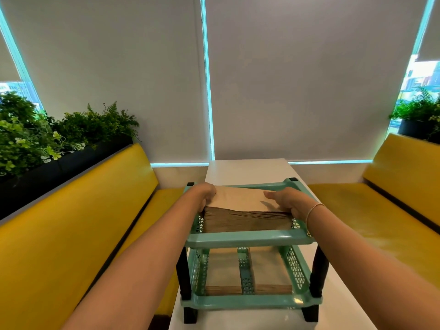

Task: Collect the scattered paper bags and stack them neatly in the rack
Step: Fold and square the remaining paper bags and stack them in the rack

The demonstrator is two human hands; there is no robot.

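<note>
A thick stack of brown paper bags [245,210] lies in the top tier of a teal two-tier rack [247,240] with black legs, standing on a white table [247,170]. My left hand [202,194] grips the stack's left end, fingers curled over the edge. My right hand [285,201] grips the right end, thumb lying on the top bag. A lower, thinner stack of paper bags [223,270] fills the bottom tier [250,302].
Yellow bench seats flank the table, one on the left [95,222] and one on the right [381,210]. Planters with green foliage [47,139] sit behind the left bench and at the far right [419,115]. Window blinds close off the back.
</note>
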